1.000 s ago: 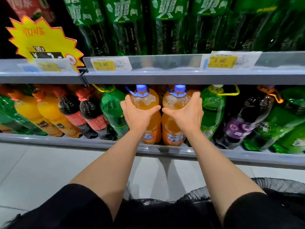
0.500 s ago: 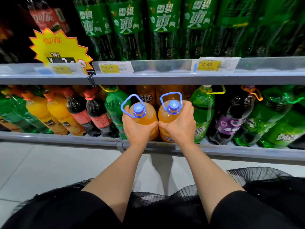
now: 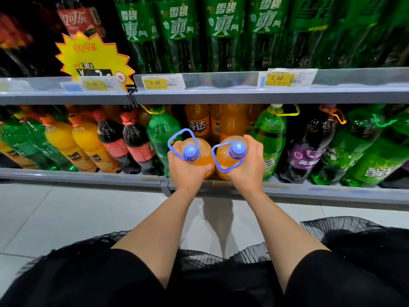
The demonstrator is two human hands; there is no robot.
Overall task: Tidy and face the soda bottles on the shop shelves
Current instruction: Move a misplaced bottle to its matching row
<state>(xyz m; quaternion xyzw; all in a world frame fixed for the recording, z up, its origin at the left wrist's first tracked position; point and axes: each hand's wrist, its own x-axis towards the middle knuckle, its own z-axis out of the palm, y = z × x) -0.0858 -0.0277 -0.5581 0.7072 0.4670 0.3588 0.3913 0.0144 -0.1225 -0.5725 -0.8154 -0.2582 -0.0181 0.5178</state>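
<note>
Shop aisle, lower shelf (image 3: 287,191) crowded with sodas, front edge: left hand (image 3: 188,171) wrapped round left orange bottle (image 3: 202,155), right hand (image 3: 247,169) gripping right orange bottle (image 3: 223,156), both blue-capped, tilted toward camera, side by side, touching, more orange bottles (image 3: 199,122) behind

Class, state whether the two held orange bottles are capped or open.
Capped: blue caps sit on the left bottle and the right bottle.
</note>
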